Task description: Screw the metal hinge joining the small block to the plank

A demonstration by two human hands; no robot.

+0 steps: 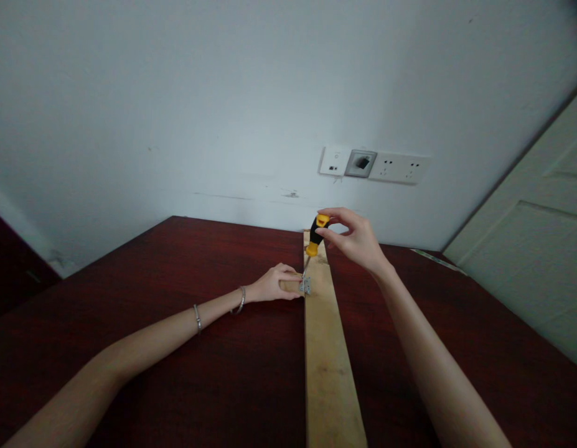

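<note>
Mid-frame, right hand (356,239) gripped a screwdriver (311,250), left hand (271,284) pinched a wood block (289,286), and tbh that leaning shaft (307,266) could've skidded off the hinge (308,285).

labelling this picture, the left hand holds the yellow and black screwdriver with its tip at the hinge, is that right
Wrong hand: the head view shows the right hand holding the yellow and black screwdriver, with its tip at the hinge.
</note>
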